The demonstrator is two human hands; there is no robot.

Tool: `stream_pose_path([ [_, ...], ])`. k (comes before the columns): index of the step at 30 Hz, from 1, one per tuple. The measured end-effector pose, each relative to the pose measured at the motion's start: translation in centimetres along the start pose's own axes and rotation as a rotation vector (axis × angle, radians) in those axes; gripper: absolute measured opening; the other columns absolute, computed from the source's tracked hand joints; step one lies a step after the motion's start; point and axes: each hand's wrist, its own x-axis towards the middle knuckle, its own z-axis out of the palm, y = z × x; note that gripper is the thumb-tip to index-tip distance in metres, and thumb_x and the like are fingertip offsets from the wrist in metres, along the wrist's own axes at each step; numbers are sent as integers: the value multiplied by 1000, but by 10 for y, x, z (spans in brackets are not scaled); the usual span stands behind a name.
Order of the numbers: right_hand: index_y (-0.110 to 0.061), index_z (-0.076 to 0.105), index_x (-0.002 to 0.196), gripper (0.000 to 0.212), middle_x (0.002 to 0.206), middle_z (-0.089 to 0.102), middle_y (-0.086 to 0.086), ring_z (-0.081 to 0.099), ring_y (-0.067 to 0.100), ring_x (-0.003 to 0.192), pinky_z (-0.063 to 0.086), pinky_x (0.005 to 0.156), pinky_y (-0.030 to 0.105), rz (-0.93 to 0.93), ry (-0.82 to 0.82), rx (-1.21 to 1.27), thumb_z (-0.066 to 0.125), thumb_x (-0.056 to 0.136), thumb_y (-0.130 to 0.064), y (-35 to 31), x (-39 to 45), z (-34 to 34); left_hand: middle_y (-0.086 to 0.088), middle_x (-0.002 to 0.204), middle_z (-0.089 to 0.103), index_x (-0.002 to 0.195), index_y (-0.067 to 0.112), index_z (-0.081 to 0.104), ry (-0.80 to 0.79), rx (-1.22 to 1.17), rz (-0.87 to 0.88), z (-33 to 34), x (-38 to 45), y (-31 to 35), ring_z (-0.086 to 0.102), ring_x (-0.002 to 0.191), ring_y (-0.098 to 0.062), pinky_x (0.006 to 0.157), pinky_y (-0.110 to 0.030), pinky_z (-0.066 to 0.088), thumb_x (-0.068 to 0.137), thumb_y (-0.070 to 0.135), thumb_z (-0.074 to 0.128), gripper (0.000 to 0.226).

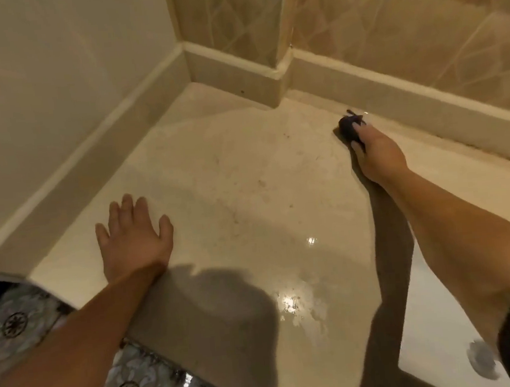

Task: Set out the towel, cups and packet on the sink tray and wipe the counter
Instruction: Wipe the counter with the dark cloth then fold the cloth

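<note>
Head view: the right hand (pixel 378 151) is clamped on a dark cloth (pixel 349 128), pressing it onto the beige table (pixel 246 178) near the back wall ledge (pixel 393 94). The left hand (pixel 132 238) lies flat, fingers spread, holding nothing, near the table's front edge.

There is one camera, on the person's head. It looks forward and down, close over the table (pixel 247 194), toward the corner of the walls (pixel 277 37). Both arms reach out below it.
</note>
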Motion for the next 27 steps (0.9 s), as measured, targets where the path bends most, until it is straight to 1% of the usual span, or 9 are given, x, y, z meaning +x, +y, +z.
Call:
stream_pose_path([
  [2,-4,48,138,41,144,46,23,42,42,129,34,105,48,-153,-57,-176,48,98,-14,2,20,17,-10,165,20,152,15,29,-1,-6,2,0,2,0,11,151,-30,119,-54,9,97,49,25,66],
  [7,3,52,129,37,137,49,28,47,47,120,40,96,51,-302,-144,-287,53,94,-7,-33,-1,19,-10,165,18,153,14,28,-2,-21,-14,-3,2,3,9,152,-29,120,-54,8,97,49,25,66],
  [11,4,60,126,44,136,53,29,52,47,122,43,101,55,-557,-245,-62,65,82,2,-124,-105,51,-10,166,15,154,14,25,-11,-10,-13,-2,2,2,7,152,-30,120,-55,7,96,52,17,70],
  [14,-5,63,123,36,136,56,19,51,38,125,41,99,45,-798,-414,7,62,88,-10,-171,-204,71,-10,166,14,154,14,24,-23,-30,-10,-1,3,1,6,152,-30,120,-56,6,97,52,19,69],
  [17,-14,67,120,31,135,60,8,51,25,129,40,106,38,-861,-483,109,62,90,-20,-185,-300,71,-10,166,12,156,13,21,-26,-23,3,-1,2,-1,5,152,-30,120,-56,5,98,52,16,70],
  [21,-14,72,114,24,128,66,5,60,18,120,45,103,36,-728,-478,238,63,92,-15,-193,-394,66,-10,167,9,157,13,18,-35,-33,6,-1,1,-2,3,153,-30,120,-56,4,99,52,16,69],
  [23,-9,73,112,23,129,63,12,61,18,117,44,106,39,-441,-678,473,62,93,-6,-197,-426,63,-9,167,8,157,13,16,-40,-27,11,-1,0,-2,3,153,-29,121,-56,3,99,52,15,69],
  [26,-39,72,109,37,134,61,0,51,5,124,35,110,26,63,-892,923,58,94,-8,-198,-445,29,-9,167,8,157,13,16,-24,-24,9,1,3,-3,2,153,-28,121,-55,2,99,52,14,70],
  [27,-40,73,108,35,131,63,-3,53,5,123,37,107,23,324,-938,1044,62,89,-12,-198,-439,22,-9,167,8,157,14,16,-29,-26,7,2,3,-4,2,153,-28,121,-55,2,98,53,14,71],
])
